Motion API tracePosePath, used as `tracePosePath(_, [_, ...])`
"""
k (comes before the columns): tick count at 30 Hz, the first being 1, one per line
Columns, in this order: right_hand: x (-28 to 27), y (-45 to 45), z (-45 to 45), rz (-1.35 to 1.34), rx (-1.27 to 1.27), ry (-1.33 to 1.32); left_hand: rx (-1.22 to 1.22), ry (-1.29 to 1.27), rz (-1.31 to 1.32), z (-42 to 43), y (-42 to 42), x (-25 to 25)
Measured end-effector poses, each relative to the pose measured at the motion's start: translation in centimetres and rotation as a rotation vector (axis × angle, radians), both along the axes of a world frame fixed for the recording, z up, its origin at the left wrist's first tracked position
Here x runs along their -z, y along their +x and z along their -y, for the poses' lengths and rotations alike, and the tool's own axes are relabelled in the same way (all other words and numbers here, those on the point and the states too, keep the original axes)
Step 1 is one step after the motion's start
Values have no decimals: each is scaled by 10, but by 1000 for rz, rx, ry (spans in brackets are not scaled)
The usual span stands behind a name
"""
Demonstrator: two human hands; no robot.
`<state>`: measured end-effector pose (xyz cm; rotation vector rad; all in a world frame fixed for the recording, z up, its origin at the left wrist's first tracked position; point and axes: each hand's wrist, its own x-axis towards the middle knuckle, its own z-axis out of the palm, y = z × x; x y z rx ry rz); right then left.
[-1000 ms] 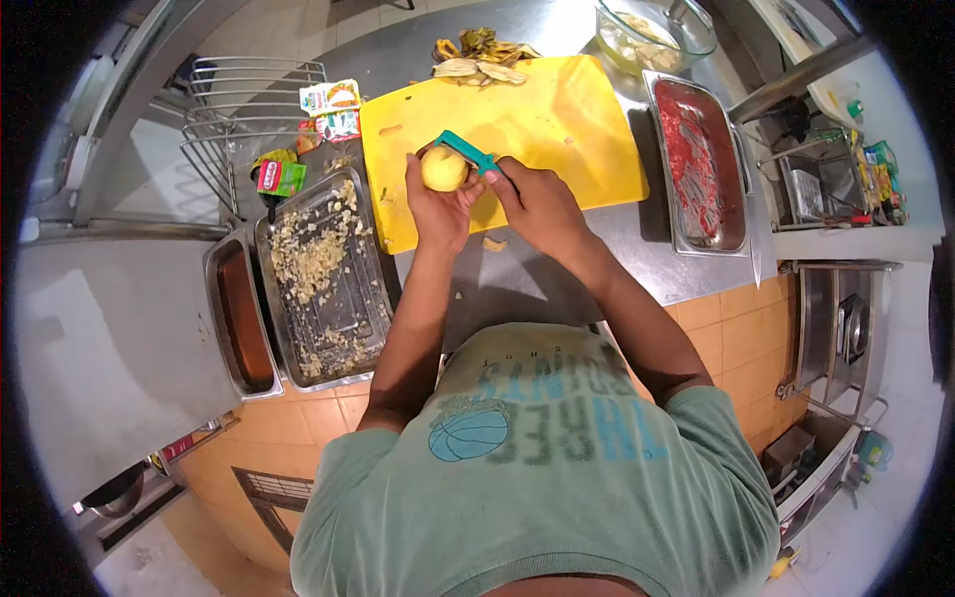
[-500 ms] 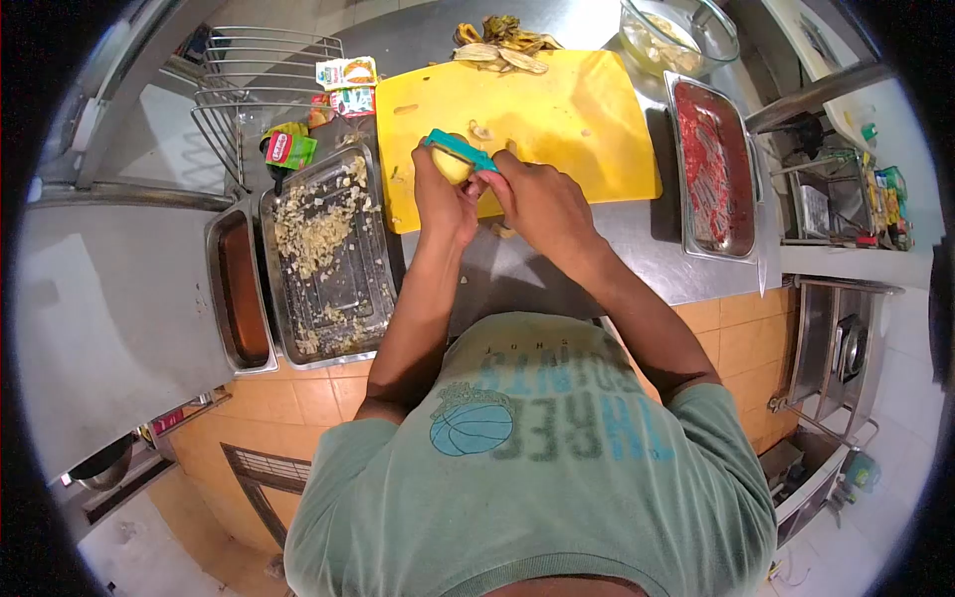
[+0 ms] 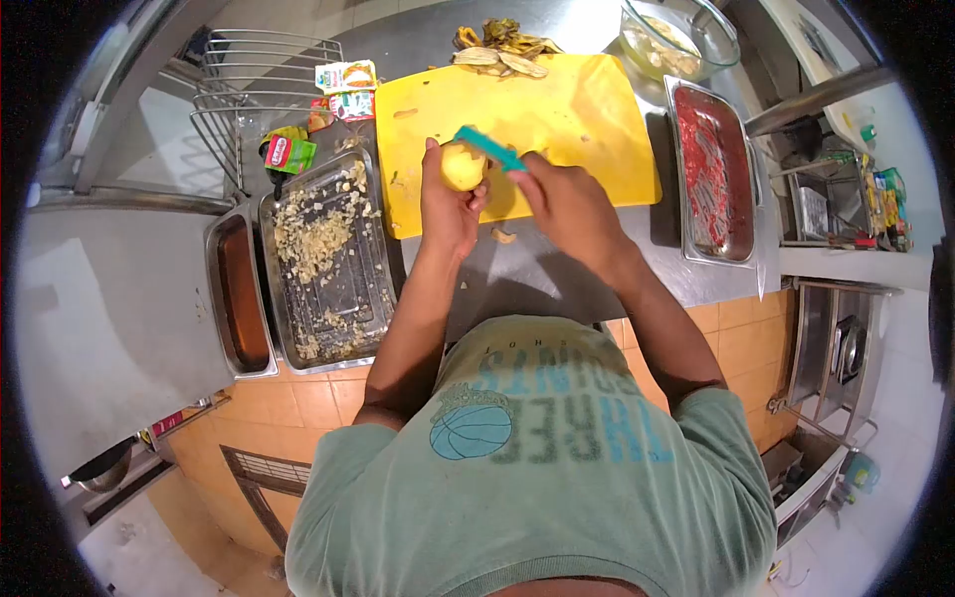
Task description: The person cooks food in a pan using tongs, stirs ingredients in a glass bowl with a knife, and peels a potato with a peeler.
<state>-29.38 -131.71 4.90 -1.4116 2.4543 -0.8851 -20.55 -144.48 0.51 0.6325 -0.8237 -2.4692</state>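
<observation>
My left hand (image 3: 450,214) is closed around a pale yellow, largely peeled potato (image 3: 463,167) above the near left part of the yellow cutting board (image 3: 587,119). In my right hand (image 3: 572,214) is a teal peeler (image 3: 492,148), gripped by its handle end. The peeler's head stands just above the potato, slanting up to the left; whether its blade touches the potato I cannot tell. Bits of peel (image 3: 503,236) lie on the board and by its near edge.
Banana-like peels (image 3: 502,50) lie at the board's far edge. On the left stand a tray of chopped pale pieces (image 3: 328,289) and a narrow pan (image 3: 239,294). To the right are a red-smeared metal pan (image 3: 711,169), a knife (image 3: 761,239) and a glass bowl (image 3: 681,45).
My right hand has drawn the peeler right and off the potato's face, uncovering more of the potato. My left hand has shifted slightly, still holding it.
</observation>
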Motion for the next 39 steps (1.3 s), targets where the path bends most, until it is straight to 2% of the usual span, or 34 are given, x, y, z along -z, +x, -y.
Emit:
tracePosePath(7, [-2,21,6,-72,-29,12,-105,117,152,-5,-3,-11])
tracePosePath(16, [6,15,5,-65,23,85,-68,99,47,-4,2,6])
tracePosePath(19, [61,-25,-6,-89,184,277,-69,-50,-143,-12,14,-13])
tracePosePath(22, [66,-38,-19,-57,204,197,-156,-72,-116,-13,13,-22])
tracePosePath(23, [53,-34,-17,-50,205,163,-140,-143,-93,-9,12,-14])
tracePosePath(27, [-5,2,-13,1,69,9,-335,-230,198,-17,-1,-8])
tracePosePath(31, [-24,24,-10,-6,-38,40,-327,-423,201,-23,-1,-4])
tracePosePath(37, [-21,22,-7,-47,9,173,-345,-455,172,-20,7,6])
tracePosePath(39, [1,4,-12,-57,63,237,-447,-819,101,-17,10,19])
